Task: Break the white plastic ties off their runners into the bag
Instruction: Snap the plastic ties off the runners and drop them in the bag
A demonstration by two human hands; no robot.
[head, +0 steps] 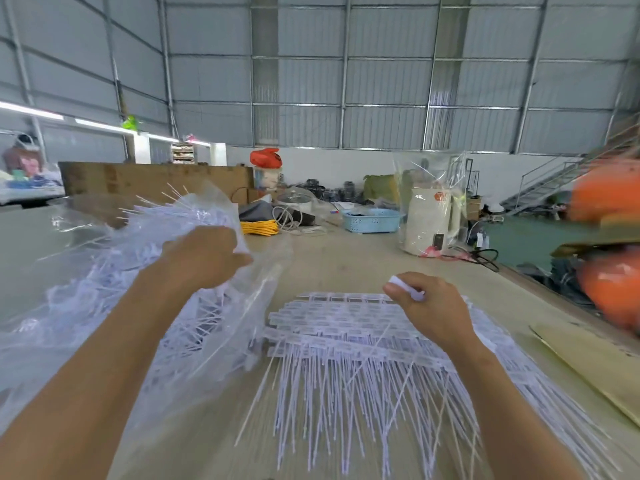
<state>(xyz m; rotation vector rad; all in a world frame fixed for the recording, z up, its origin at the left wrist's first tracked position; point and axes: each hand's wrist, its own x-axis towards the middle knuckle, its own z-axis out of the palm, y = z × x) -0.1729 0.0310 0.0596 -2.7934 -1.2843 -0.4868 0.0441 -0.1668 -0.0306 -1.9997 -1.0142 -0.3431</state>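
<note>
Left hand: the left hand (pixel 204 252) is at about 10 o'clock from the tie pile, fingers curled round the rim of the clear plastic bag (pixel 145 271), gripping it.
Right hand: the right hand (pixel 427 303) is clenched over the far right corner of the pile, pinching a small white piece (pixel 405 287) between thumb and forefinger.
Bag: lies on the tabletop (pixel 346 258) at the left, filled with loose white ties whose tips poke out at the top.
Ties on runners: the stacked white ties (pixel 346 348) lie flat at centre, just beside the bag, heads at 12 o'clock and tails fanning toward 6 o'clock.
Beyond: a blue basket (pixel 372 220) at 12 o'clock, a yellow coil (pixel 259 227) left of it, cardboard (pixel 588 362) at 3 o'clock.
</note>
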